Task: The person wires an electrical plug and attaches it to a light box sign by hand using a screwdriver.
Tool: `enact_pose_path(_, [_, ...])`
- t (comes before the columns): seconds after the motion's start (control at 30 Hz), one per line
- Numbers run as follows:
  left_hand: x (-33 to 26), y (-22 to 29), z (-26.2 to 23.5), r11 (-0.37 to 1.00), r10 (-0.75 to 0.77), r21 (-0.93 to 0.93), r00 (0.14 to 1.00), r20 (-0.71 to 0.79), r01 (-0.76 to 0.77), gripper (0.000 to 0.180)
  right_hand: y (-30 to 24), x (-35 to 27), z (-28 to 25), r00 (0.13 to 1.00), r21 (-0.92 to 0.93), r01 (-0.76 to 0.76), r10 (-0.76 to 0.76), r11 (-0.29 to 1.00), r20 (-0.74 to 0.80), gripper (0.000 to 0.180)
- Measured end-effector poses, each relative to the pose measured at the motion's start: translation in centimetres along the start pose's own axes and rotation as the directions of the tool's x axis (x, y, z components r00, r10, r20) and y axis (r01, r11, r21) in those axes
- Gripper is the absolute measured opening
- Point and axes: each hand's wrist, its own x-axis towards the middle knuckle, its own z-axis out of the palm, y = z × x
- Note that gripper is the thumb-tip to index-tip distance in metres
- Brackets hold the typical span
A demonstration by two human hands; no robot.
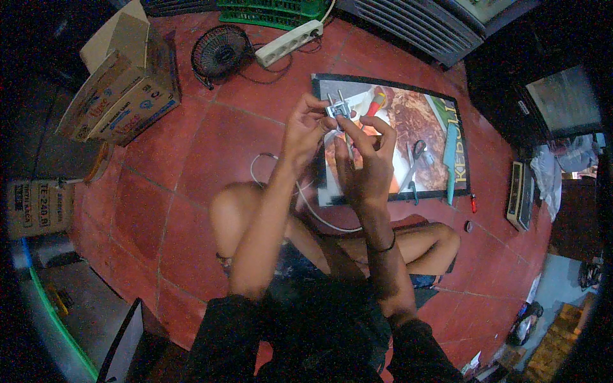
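— What have you got up there?

— A small plug (338,105) with two metal prongs pointing away from me. My left hand (305,131) pinches its left side, fingers closed on it; my right hand (369,153) comes in from below and right, thumb and forefinger closed on its body. I'd say it's raised like this so I can look at it closely.

— And your arms?

— Both forearms lifted steeply from my lap, elbows near my knees, wrists bent inward so the hands meet. I'm sitting cross-legged on the red tiled floor (185,159).

— Where does the white cable (306,204) go?

— It loops on the floor beneath my hands; whether it joins the plug I can't tell.

— Tools?

— Scissors (416,153) and a teal knife (451,159) lie on the printed mat (408,115) ahead, within reach. A small fan (220,52) and a power strip (288,41) sit further off.
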Motion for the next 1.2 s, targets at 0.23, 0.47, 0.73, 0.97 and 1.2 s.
enact_pose_path(0.23, [0.1,-0.3,0.0,0.998,0.048,0.028,0.999,-0.021,-0.048,0.033,0.2,0.0,-0.1,1.0,0.113,-0.011,0.012,0.994,-0.013,0.032])
enact_pose_path(0.47, [-0.2,0.1,-0.5,0.955,-0.095,0.271,0.989,-0.112,0.123,0.035,1.3,-0.2,0.2,0.996,0.197,0.003,0.015,0.98,-0.089,0.032])
enact_pose_path(0.73, [-0.2,0.7,1.4,0.993,-0.051,0.101,0.996,-0.078,0.059,0.026,1.8,-1.0,0.4,0.976,0.397,-0.218,0.21,0.892,0.063,0.012])
enact_pose_path(0.97, [-0.1,0.0,1.2,0.999,-0.045,0.007,0.996,-0.074,0.045,0.024,2.4,-0.5,-0.3,0.985,0.247,-0.159,0.135,0.956,0.111,0.013])
enact_pose_path(1.2, [0.0,-0.3,0.4,0.997,-0.076,-0.003,0.995,-0.06,0.076,0.022,3.7,-1.0,-0.7,0.953,0.499,-0.298,0.224,0.814,0.204,0.022])
